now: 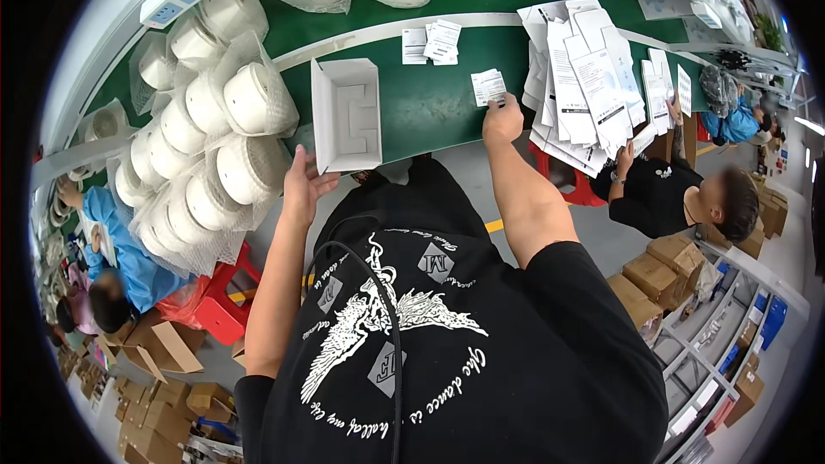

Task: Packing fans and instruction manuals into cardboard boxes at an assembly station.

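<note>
An open, empty-looking white carton (371, 112) stands on the green worktable (421, 107) in front of me. Beside its near left corner is my left hand (302, 187), fingers apart and holding nothing; whether a fingertip touches the carton I cannot tell. Farther right, the fingers of my right hand (503, 120) are closed on the near edge of a small printed leaflet (487, 84) at the table's front part. Similar small leaflets (443, 40) lie in a loose pile farther back, between carton and right hand.
White cylindrical units in bubble wrap (206, 120) are heaped on the left. A tall pile of flat printed cartons (589, 69) lies on the right. Co-workers sit at both sides, one in a black shirt (662, 193). A red stool (225, 301) stands left.
</note>
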Action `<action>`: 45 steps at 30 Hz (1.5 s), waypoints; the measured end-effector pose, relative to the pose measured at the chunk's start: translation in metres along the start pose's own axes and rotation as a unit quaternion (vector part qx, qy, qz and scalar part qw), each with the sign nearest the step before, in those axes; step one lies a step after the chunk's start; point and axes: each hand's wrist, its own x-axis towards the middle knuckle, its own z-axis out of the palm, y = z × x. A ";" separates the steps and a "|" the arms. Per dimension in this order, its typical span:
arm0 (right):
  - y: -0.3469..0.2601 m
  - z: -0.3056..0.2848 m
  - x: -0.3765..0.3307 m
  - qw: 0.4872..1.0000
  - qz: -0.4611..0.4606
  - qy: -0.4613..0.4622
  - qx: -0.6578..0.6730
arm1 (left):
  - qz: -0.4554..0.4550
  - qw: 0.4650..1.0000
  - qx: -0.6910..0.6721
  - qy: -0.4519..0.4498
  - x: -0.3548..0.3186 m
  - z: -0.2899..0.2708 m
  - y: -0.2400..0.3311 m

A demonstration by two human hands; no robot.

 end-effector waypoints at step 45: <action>-0.046 0.023 0.106 0.998 -0.035 0.004 0.056 | 0.168 0.565 0.808 -0.029 0.022 0.140 0.214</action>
